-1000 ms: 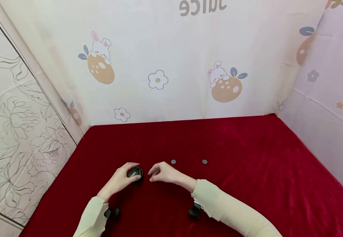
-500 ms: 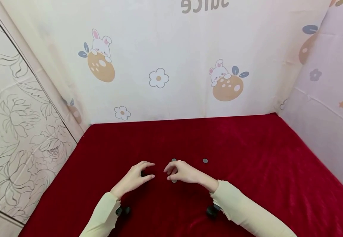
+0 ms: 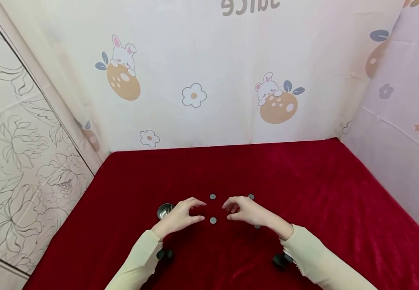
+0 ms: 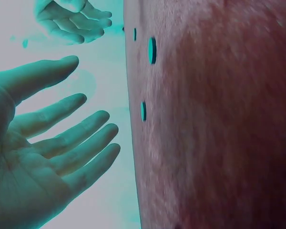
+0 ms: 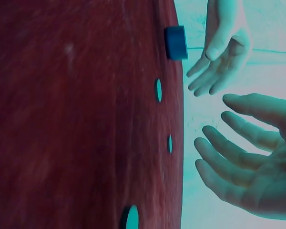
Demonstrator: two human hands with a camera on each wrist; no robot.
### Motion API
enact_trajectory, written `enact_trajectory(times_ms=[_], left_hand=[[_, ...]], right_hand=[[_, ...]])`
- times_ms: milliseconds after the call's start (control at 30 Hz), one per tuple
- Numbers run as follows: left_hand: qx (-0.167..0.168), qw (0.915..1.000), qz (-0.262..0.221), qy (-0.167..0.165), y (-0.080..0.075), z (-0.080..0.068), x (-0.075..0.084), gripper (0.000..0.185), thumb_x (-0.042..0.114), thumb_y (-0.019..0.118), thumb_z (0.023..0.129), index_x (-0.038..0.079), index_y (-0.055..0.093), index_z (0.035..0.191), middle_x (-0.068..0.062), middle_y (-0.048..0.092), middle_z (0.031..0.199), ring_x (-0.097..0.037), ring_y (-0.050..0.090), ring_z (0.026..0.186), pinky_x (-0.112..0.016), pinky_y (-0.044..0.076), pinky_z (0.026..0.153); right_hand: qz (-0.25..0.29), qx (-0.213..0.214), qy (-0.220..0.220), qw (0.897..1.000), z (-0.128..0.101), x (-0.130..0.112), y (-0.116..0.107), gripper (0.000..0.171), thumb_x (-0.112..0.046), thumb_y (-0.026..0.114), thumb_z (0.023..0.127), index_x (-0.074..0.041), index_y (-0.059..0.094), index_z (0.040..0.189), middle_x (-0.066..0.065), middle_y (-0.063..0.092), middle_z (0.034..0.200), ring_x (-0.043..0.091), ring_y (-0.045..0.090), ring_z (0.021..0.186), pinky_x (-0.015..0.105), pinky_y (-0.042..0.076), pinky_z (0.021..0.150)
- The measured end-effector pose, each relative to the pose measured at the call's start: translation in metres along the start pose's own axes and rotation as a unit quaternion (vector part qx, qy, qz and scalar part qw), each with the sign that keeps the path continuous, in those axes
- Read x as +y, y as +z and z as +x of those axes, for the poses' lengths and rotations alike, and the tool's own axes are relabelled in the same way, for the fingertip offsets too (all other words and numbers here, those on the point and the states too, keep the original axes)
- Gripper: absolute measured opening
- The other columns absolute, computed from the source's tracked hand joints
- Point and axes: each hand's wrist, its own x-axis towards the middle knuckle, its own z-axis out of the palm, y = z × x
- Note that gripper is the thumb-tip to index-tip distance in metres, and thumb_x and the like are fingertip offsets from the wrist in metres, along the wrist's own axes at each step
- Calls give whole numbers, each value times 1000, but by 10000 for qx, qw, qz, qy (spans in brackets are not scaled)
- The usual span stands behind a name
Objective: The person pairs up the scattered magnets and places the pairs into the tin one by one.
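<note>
My left hand [image 3: 179, 216] hovers over the red cloth with nothing in it, its fingers apart and loosely bent. Facing it is my right hand [image 3: 250, 212], also holding nothing. Between them lie two small flat grey discs, a far one [image 3: 213, 196] and a near one [image 3: 213, 220]. A third disc [image 3: 251, 196] shows just behind the right hand, and a fourth disc [image 3: 257, 226] is partly hidden under that wrist. Left of my left hand stands a short round dark container [image 3: 164, 211], shiny inside and partly covered by the hand; its side [image 5: 176, 43] shows in the right wrist view.
The red velvet cloth [image 3: 303, 173] covers the table up to a printed white curtain [image 3: 227, 121] at the back. Similar hangings close off both sides. A dark wrist camera [image 3: 281, 261] hangs under the right sleeve, another [image 3: 165, 254] under the left.
Both hands have moved to the right, the left one away from the dark container, which shows again. The two near discs have come out from behind the right hand and forearm.
</note>
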Motion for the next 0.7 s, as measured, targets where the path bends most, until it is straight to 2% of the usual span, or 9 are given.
enact_trajectory(times_ms=[333, 467, 700], left_hand=[[-334, 9994, 47, -49, 10, 10, 6, 34, 17, 63, 82, 1, 57, 111, -10, 55, 107, -23, 53, 97, -36, 45, 82], [-526, 9985, 157, -12, 13, 12, 7, 33, 16, 65, 81, 1, 57, 110, -9, 55, 105, -23, 53, 95, -32, 46, 79], [-820, 9951, 551, -21, 18, 14, 5, 34, 17, 67, 79, 6, 59, 109, -4, 54, 102, -17, 53, 93, -23, 45, 76]], right_hand=[[-233, -80, 152, 9996, -26, 9, -17, 25, -5, 64, 78, 2, 59, 101, 15, 60, 97, 30, 57, 84, 26, 48, 70], [-198, -188, 238, 9993, -33, 12, -20, 24, -3, 65, 76, 1, 60, 99, 12, 60, 94, 27, 55, 81, 24, 47, 66], [-468, -327, 205, 9982, -42, 23, -22, 23, -3, 68, 72, 0, 61, 94, 5, 60, 86, 18, 55, 75, 23, 45, 65]])
